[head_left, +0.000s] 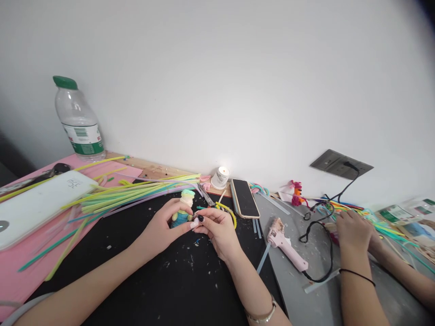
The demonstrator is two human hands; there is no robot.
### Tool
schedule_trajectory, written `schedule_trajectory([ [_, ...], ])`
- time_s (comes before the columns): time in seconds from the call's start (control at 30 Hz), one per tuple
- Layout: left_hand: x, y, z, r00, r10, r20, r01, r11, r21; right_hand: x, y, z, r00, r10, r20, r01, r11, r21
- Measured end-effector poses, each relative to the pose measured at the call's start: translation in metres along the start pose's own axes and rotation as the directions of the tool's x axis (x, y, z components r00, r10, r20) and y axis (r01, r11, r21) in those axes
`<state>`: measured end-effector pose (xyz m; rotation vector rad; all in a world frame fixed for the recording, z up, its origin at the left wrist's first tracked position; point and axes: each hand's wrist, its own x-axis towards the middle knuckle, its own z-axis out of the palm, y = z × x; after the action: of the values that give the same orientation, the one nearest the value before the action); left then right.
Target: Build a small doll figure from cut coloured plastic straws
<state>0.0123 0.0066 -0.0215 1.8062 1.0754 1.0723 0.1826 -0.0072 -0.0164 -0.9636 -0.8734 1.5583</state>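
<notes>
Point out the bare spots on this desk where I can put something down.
The black mat is bare between the left hand and right hand forearms, save small scraps. The grey mat has room below the pink glue gun. It is crowded around the pipe cleaners, phone and the co-worker's hands.

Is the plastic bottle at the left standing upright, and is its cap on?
Upright and capped. The plastic bottle stands on the table's far left corner, green cap on top.
</notes>
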Motion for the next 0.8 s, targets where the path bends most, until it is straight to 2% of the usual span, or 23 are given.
schedule_trajectory([
  [0.27, -0.0005, 0.0049, -0.0002, 0.998, 0.034, -0.055, -0.027, 0.991, 0.132, -0.0014, 0.002, 0.001, 0.998, 0.011, 0.054, -0.01, 1.0, -0.028],
  [0.8, 0.0001, -0.0005, -0.0025, 0.994, 0.044, -0.101, -0.022, 0.977, 0.214, -0.0072, -0.0026, 0.0028, 0.987, 0.094, 0.127, -0.086, 0.994, -0.066],
])
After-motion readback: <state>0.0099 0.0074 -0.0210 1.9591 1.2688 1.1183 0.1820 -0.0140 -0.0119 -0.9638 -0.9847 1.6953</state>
